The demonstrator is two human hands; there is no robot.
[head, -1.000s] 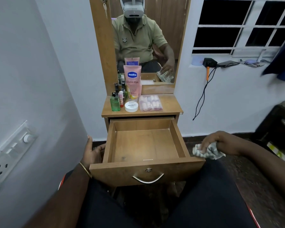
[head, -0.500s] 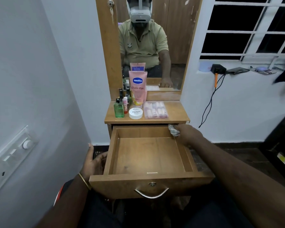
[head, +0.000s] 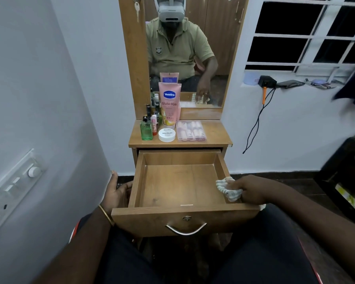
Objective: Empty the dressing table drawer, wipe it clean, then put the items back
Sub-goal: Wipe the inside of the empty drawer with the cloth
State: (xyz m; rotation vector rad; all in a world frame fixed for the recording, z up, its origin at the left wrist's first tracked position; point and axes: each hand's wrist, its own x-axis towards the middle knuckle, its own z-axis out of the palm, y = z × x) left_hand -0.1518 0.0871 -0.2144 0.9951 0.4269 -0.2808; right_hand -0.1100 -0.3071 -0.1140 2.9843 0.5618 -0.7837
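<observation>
Wooden counter (head: 213,138), drawer (head: 180,217) empty; right hand (head: 252,189) bunches a soft, light cloth (head: 226,188), left hand (head: 116,192) spread, bracing the side.

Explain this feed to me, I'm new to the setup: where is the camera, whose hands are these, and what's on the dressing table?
There is no machine: the one camera sits on a person's head, looking down at their bare hands. The left hand rests against the outer left side of the open drawer, which holds no items. The right hand grips a crumpled cloth at the drawer's right wall. On the tabletop stand a pink Vaseline tube, a green bottle, a white jar and a clear nail box. The mirror reflects the person.
</observation>
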